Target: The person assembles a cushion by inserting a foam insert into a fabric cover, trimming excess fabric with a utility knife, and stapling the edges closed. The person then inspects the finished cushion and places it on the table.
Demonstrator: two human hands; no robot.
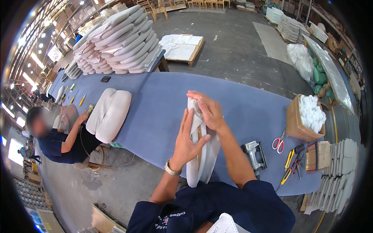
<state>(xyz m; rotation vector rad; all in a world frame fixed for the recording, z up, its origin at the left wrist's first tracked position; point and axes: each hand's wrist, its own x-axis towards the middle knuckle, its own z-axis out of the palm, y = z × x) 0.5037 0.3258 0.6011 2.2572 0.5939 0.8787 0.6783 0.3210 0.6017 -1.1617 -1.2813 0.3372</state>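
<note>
An upholstered seat cushion (193, 173) in light grey fabric stands on its edge in front of me, near end against my body. A strip of bare tan board shows along its upward side, between folds of loose fabric. My left hand (184, 143) presses flat along the cushion's left side, thumb reaching over the board strip. At the far end my right hand (210, 112) is bent over the cushion, gripping the fabric there; its palm side is partly hidden. A metal watch (172, 168) is on my left wrist.
On the blue table (163, 105) to my right lie a staple gun (254, 155), red-handled scissors (278, 144), yellow cutters (287, 167) and a carton of white stuffing (305, 124). Stacked cushions (120, 42) stand far left. A co-worker (66, 136) sits at left beside another cushion (109, 114).
</note>
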